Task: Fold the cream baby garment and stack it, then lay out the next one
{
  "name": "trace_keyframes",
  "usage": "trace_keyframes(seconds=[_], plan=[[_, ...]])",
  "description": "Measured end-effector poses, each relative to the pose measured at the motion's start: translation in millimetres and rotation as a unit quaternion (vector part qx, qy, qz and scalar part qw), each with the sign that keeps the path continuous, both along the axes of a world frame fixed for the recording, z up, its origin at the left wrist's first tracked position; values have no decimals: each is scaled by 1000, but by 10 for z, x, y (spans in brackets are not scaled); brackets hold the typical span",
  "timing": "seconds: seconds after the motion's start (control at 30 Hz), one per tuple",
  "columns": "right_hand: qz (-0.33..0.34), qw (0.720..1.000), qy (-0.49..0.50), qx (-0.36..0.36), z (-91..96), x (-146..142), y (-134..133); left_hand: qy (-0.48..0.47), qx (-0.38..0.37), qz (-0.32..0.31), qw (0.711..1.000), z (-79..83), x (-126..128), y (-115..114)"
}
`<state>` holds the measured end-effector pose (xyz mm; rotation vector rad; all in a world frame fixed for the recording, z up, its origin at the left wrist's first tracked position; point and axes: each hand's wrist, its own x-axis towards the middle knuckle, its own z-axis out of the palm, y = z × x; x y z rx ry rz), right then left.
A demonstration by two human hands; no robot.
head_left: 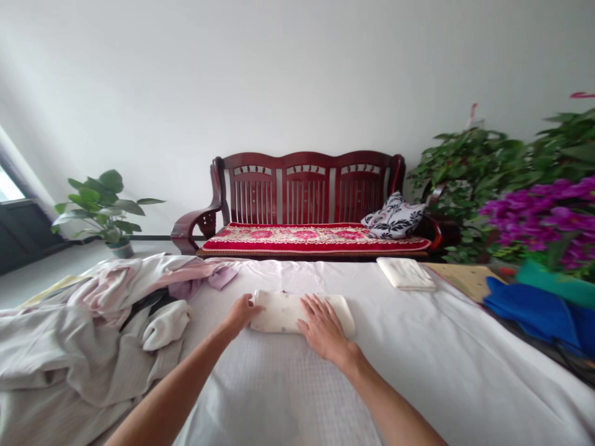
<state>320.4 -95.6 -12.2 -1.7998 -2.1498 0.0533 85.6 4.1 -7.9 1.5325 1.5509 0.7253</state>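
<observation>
Two bare hands work over a cream folded cloth (279,314) with faint grey marks, laid lengthwise along the middle of a white-draped tabletop (437,365), closer to the far edge than the near one. The left-hand grip (240,314) rests at the cloth's left end, thumb over the top; from where I stand, I cannot tell whether it is pinching. The right-hand grip (323,325) is released, palm down and fingers spread on the cloth's right half.

Near the far right corner lies a second, white folded cloth (407,274), well apart from the hands. Heaped clothes (93,334) in grey, white, pink and lilac cover the left edge, from near corner to far corner.

On the floor past the far left corner, a small pot (121,249) holds a broad-leaved plant (105,207). Off the right edge, purple flowers (553,217) crowd above a teal-green holder (558,284), its inside hidden from view; a blue cloth (530,313) lies just below it.

Beyond the far edge stands a dark red wooden bench (307,192), its seat spread with a red floral cover (297,236), a black-and-white cushion (395,217) tilted at its right end.
</observation>
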Motion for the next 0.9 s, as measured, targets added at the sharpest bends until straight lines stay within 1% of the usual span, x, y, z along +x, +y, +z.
trace_keyframes(seconds=[0.07,0.17,0.23,0.3,0.4,0.47,0.5,0.57,0.6,0.67,0.73,0.8,0.83,0.9], plan=[[0,1000,10,-11,-36,-24,-16,-43,-41,-22,998,60,-1,-19],[3,1000,25,-1,-84,-27,-42,-99,-85,-61,989,137,19,-63],[10,999,41,3,-96,0,-28,-132,-96,-81,983,182,43,-93],[18,997,69,1,-77,64,37,-159,-88,-94,979,229,70,-125],[23,992,124,10,49,231,230,-204,-60,-124,969,327,107,-183],[38,986,164,14,205,368,384,-235,-35,-164,958,425,130,-225],[56,980,190,10,299,433,457,-244,-20,-186,952,487,143,-247],[111,957,268,-21,502,542,573,-236,5,-224,946,633,171,-287],[140,939,311,-55,603,581,612,-222,15,-237,946,715,186,-304],[190,898,372,-140,780,626,643,-194,34,-255,947,888,208,-327],[220,863,396,-225,914,631,611,-189,48,-270,943,1061,215,-321],[224,832,422,-282,1002,609,525,-210,37,-278,936,1214,204,-278],[217,818,443,-295,1029,591,468,-230,25,-271,934,1273,195,-245],[198,789,498,-300,1050,542,346,-286,3,-221,933,1326,176,-174]])
